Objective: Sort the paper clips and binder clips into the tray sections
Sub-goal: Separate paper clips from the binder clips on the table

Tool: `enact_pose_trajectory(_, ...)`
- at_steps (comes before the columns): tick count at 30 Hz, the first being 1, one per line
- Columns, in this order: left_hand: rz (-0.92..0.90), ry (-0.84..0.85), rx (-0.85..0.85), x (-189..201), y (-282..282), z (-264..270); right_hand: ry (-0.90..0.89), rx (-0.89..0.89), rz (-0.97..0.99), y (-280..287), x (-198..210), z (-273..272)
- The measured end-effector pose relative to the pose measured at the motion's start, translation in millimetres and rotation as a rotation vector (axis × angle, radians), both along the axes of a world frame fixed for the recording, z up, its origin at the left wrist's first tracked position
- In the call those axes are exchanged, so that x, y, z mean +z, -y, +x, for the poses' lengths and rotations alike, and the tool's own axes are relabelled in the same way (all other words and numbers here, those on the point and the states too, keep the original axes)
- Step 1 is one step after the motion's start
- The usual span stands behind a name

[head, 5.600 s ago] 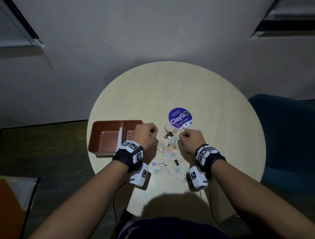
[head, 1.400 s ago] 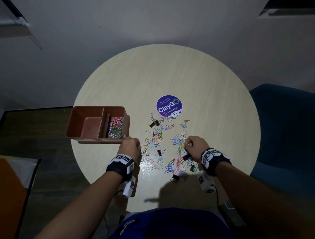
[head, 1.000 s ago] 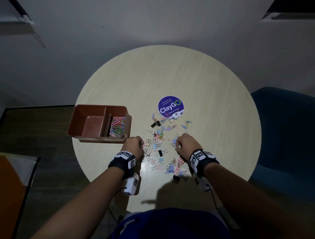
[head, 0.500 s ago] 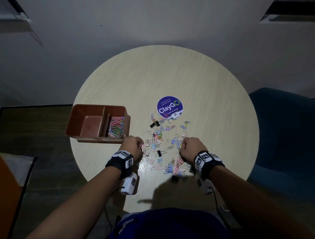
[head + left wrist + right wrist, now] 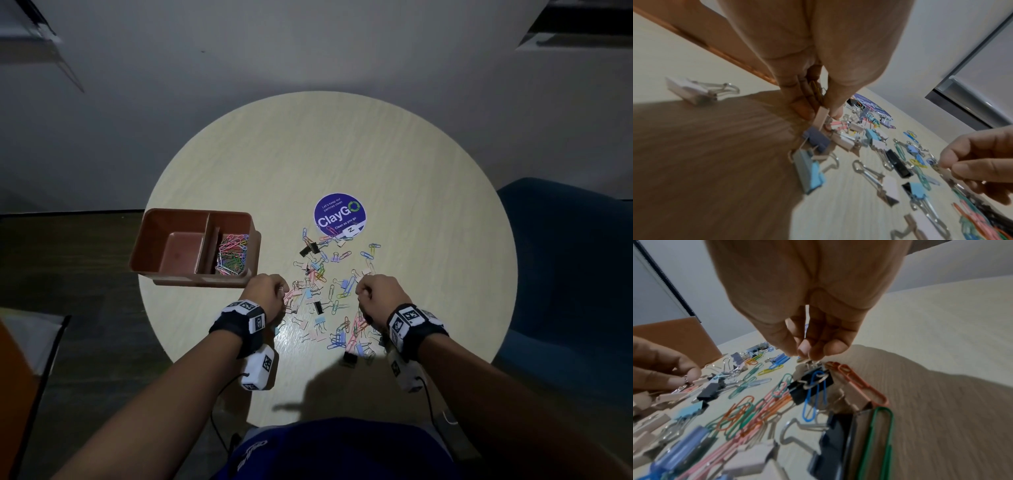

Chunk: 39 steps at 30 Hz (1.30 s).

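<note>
Tray [image 5: 195, 219] at table's [image 5: 376, 144] left edge

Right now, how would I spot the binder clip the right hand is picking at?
Find the round table, then the right hand over the clip pile. Its fingertips pinch the wire handle of a black binder clip, the one with a blue paper clip lying across it.

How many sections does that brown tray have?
2. The left section is bare; the right section, nearer the loose pile, holds coloured paper clips. A divider separates them; none seem hidden.
</note>
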State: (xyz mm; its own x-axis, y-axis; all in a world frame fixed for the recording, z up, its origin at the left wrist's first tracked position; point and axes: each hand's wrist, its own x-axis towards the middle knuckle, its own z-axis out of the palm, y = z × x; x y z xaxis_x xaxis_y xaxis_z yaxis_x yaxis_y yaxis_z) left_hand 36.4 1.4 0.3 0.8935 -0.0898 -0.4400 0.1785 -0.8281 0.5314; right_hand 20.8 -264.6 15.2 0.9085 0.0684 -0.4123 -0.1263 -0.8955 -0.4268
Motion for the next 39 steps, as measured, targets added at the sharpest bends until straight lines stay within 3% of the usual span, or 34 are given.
enact_pose_trajectory(4, 0.021, 0.001, -0.029, 1, -1, 1, 0.075, 0.221, -0.065, -12, -8, 3)
enact_pose_trajectory(11, 0.009, 0.007, -0.029, -3, -3, 0, 0.126, 0.303, -0.216, -17, -10, 10)
enact_pose_trajectory(20, -0.012, 0.037, -0.034, -8, -5, -1, 0.079, 0.283, -0.142, -14, -7, 9)
enact_pose_trajectory(34, -0.016, 0.047, -0.037, -12, -6, 0, 0.029, 0.369, -0.196, -21, -1, 10)
enact_pose_trajectory(39, -0.012, 0.068, -0.038, -14, -6, 1, -0.055, 0.194, -0.051, -31, 2, 9)
